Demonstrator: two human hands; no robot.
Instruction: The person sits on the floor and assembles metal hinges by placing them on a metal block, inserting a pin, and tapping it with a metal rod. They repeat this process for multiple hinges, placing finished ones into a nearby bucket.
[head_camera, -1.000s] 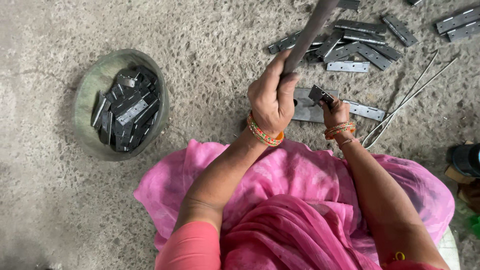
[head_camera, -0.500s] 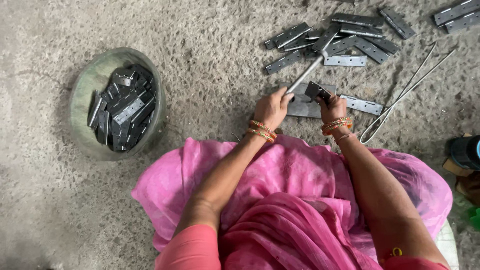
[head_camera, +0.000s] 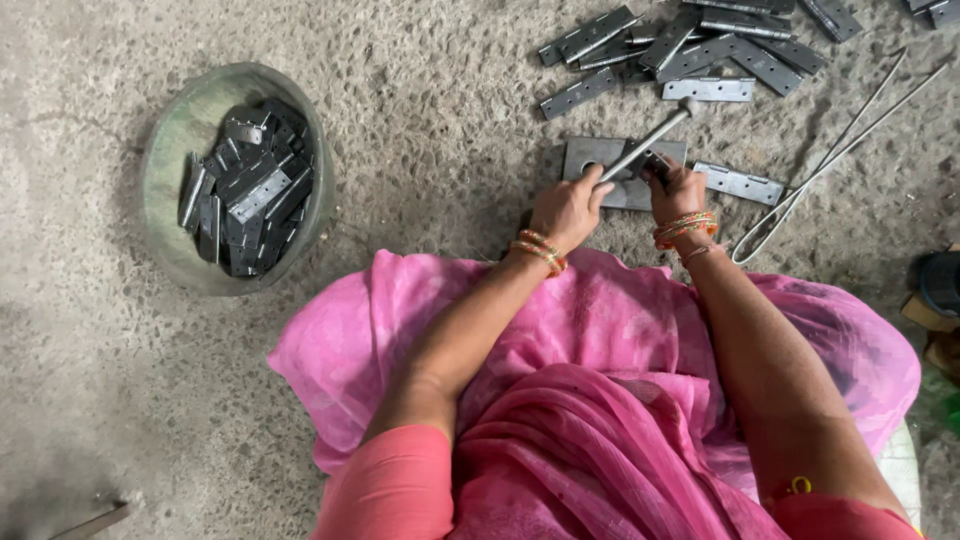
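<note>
My left hand (head_camera: 565, 208) grips the thin metal handle of a hammer (head_camera: 645, 138), which slants up and to the right with its head low over the floor. My right hand (head_camera: 678, 188) pinches a small dark metal piece (head_camera: 652, 163) down on a flat grey steel plate (head_camera: 585, 158) that has a hole in it. The hammer's handle crosses just above that piece. A single grey hinge (head_camera: 738, 183) lies right of my right hand. Both wrists wear bangles.
A pile of grey hinges (head_camera: 690, 45) lies beyond the plate. At the left stands a round green bowl (head_camera: 165, 150) with several dark hinge parts in it. A long bent wire rod (head_camera: 830, 160) lies at the right. Pink cloth covers my lap on the concrete floor.
The hammer was raised high toward the camera a second ago; it has swung down to just above the plate. My right hand has kept the small piece in place.
</note>
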